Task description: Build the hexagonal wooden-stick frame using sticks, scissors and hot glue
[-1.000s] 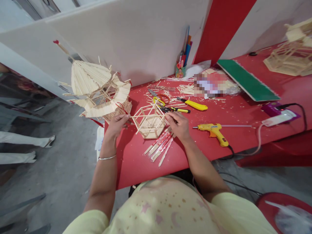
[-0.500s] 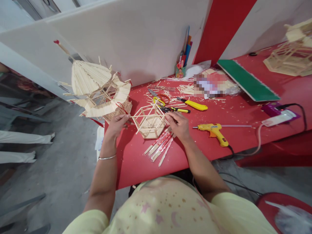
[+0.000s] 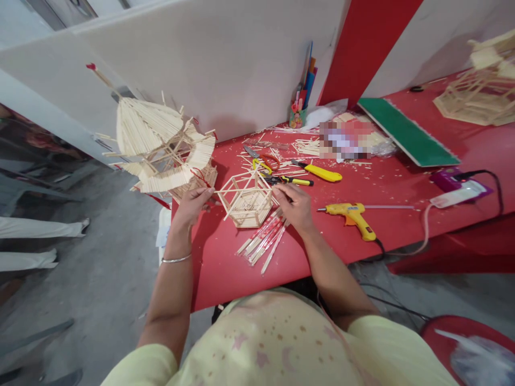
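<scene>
My left hand (image 3: 196, 205) pinches the left end of a thin wooden stick (image 3: 241, 190), and my right hand (image 3: 293, 203) has its fingers closed at the right end. The stick lies level across the near top of a small six-sided frame (image 3: 252, 217) built of wooden sticks, with a ringed floor of sticks. Just below the frame, several wrapped chopsticks (image 3: 263, 240) fan out on the red table (image 3: 229, 276). A yellow glue gun (image 3: 351, 214) lies on its side to the right of my right hand.
A large stick-built pagoda model (image 3: 161, 145) stands at the left. Behind the frame lie scissors (image 3: 263, 161), pliers (image 3: 292, 180), a yellow utility knife (image 3: 322, 171) and loose sticks. A green board (image 3: 408, 131) and power strip (image 3: 458, 193) sit to the right, another model (image 3: 475, 102) beyond.
Both hands keep their hold on the stick, almost still. The whole view has shifted very slightly.
</scene>
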A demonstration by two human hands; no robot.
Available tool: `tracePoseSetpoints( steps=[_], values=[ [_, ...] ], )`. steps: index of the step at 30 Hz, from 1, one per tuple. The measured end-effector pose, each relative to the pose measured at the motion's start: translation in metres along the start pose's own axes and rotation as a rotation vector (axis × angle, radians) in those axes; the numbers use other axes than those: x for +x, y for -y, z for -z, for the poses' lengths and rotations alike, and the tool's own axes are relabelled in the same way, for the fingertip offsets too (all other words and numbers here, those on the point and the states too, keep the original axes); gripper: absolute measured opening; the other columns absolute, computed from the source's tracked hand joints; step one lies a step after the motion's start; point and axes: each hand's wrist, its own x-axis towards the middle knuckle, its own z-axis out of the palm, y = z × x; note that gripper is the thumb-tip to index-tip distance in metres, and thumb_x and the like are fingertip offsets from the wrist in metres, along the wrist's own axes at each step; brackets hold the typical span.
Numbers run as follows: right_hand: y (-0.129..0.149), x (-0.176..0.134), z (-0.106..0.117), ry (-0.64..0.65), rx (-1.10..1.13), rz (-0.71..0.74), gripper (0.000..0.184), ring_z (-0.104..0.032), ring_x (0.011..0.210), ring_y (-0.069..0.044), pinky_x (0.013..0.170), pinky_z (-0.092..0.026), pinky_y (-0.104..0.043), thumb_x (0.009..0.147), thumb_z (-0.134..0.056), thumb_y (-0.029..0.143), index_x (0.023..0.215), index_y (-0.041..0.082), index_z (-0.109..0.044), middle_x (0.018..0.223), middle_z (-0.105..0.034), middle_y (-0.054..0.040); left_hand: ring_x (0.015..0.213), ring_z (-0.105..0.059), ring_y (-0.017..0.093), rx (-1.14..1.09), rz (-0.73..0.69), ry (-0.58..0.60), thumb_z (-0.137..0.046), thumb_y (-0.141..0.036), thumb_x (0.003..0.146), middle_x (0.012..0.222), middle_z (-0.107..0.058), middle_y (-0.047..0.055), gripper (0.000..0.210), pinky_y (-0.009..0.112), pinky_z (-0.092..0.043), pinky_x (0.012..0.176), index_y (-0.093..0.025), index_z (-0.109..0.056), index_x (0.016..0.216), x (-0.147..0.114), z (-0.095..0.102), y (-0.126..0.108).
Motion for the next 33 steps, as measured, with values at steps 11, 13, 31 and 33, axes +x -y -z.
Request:
tracePoseSetpoints(
  steps=[11, 13, 31, 33],
  values=[
    [0.0008, -0.0004, 0.0002, -0.006, 0.006, 0.017, 0.022, -0.07, 0.088, -0.02, 0.083, -0.055, -0.035, 0.104, -0.06, 0.038, 0.106, 0.027, -0.079, 0.098, -0.078, -0.0042, 0.066, -0.073, 0.022, -0.01, -0.005, -0.001, -0.09, -0.058, 0.066, 0.066, -0.072, 0.008, 0.048, 0.024, -0.046, 0.049, -0.015, -0.078, 0.085, -0.0032, -0.0015, -0.0035],
    [0.0015, 0.0, 0.0004, -0.009, 0.006, 0.019, 0.022, -0.071, 0.088, -0.02, 0.084, -0.055, -0.035, 0.104, -0.06, 0.038, 0.106, 0.027, -0.079, 0.098, -0.078, -0.0043, 0.065, -0.073, 0.021, -0.017, -0.005, -0.002, -0.091, -0.058, 0.066, 0.066, -0.073, 0.008, 0.048, 0.024, -0.046, 0.049, -0.015, -0.079, 0.085, -0.0032, -0.0013, -0.0034],
    [0.0043, 0.0006, 0.0006, -0.027, 0.001, 0.01, 0.023, -0.071, 0.09, -0.019, 0.084, -0.057, -0.034, 0.104, -0.061, 0.037, 0.11, 0.027, -0.08, 0.101, -0.08, -0.0043, 0.065, -0.072, 0.019, -0.002, -0.01, 0.011, -0.087, -0.056, 0.072, 0.067, -0.074, 0.008, 0.044, 0.021, -0.045, 0.049, -0.015, -0.077, 0.086, -0.0015, 0.0005, -0.0025],
    [0.0042, 0.0005, 0.0005, -0.03, -0.001, 0.009, 0.023, -0.072, 0.091, -0.019, 0.086, -0.057, -0.034, 0.104, -0.061, 0.037, 0.112, 0.027, -0.08, 0.103, -0.08, -0.0044, 0.065, -0.072, 0.019, 0.0, -0.008, 0.009, -0.087, -0.058, 0.072, 0.068, -0.074, 0.008, 0.047, 0.022, -0.045, 0.048, -0.015, -0.077, 0.086, -0.002, -0.0002, -0.0033]
  ],
)
